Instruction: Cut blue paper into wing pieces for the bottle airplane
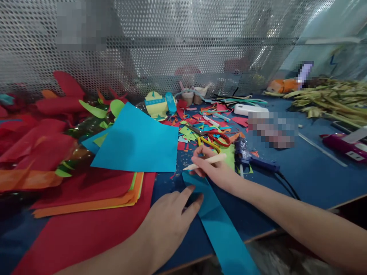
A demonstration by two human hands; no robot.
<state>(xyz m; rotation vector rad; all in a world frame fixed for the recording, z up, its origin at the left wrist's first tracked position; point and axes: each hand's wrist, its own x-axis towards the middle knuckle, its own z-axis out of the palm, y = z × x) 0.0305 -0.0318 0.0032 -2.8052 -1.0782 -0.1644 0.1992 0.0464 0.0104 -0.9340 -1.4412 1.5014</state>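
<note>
A pale marker (208, 161) is held in my right hand (213, 166), pinched between closed fingers, its tip pointing left just above the table. Below it lies a long blue paper strip (220, 221), running from beneath my right hand down past the table's front edge. My left hand (169, 214) rests against the strip's left side near its upper end, fingers stretched and apart, fingertips on the paper. Just beyond the right hand are red-handled scissors (219, 138) and yellow-handled scissors (210, 145). A large blue sheet (140, 141) lies to the left of the marker.
Stacked coloured paper (94, 191) and red paper pieces (37, 145) cover the left. Many cut scraps (189, 131) lie in the middle. A blue glue gun (258, 162) with a black cord, a white case (250, 110) and dried stalks (321, 95) are at the right. Perforated metal (172, 49) stands behind.
</note>
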